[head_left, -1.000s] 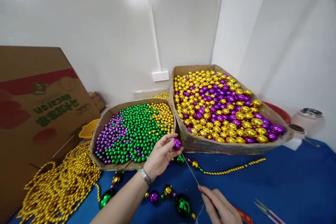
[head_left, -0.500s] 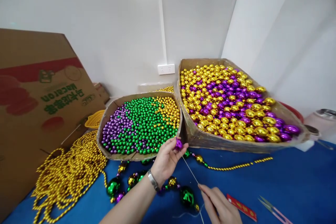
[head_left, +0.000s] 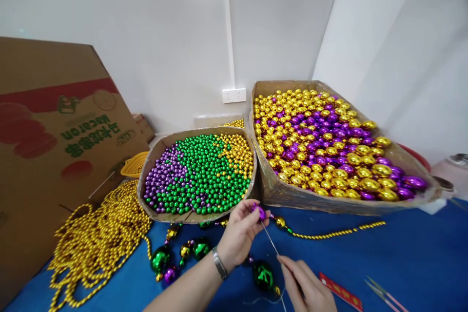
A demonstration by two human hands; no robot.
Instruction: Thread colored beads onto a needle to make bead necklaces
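My left hand [head_left: 241, 234], with a metal band at its wrist, pinches a shiny purple bead [head_left: 259, 212] just in front of the boxes. A thin, stiff needle [head_left: 269, 239] runs from that bead down to my right hand [head_left: 305, 282], whose fingers are closed on it. Pale thread [head_left: 265, 299] trails below. Behind my left wrist lies a strand of large beads, including a green ball [head_left: 263, 274], another green ball [head_left: 160, 259] and a purple one [head_left: 170, 275]. Part of this strand is hidden by my left hand and forearm.
A cardboard box [head_left: 141, 190] holds small purple, green and gold beads; a larger box [head_left: 292, 194] holds gold and purple ones. Gold bead strings [head_left: 98, 243] pile at left beside a tall carton [head_left: 44, 165]. A red packet [head_left: 341, 292] and scissors [head_left: 383, 292] lie at right.
My left hand with the purple bead has come slightly down and right, closer to my right hand. The right hand stays nearly in place, and the view has shifted a little.
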